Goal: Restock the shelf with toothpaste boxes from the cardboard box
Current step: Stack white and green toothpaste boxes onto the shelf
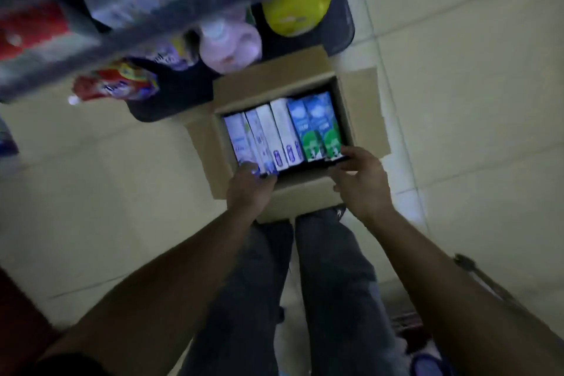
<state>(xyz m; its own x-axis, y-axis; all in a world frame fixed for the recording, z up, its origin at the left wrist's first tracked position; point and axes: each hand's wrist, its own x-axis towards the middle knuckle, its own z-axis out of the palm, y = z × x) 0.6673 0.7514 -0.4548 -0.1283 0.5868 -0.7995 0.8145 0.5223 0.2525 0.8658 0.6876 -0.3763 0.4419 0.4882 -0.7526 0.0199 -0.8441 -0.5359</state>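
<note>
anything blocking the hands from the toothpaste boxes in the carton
Nothing visible does. The carton has its flaps folded out, and the left hand and right hand are at the near ends of the toothpaste boxes.

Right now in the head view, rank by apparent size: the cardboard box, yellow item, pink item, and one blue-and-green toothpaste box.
1. cardboard box
2. yellow item and pink item: too alike to rank, both blurred
3. blue-and-green toothpaste box
</note>
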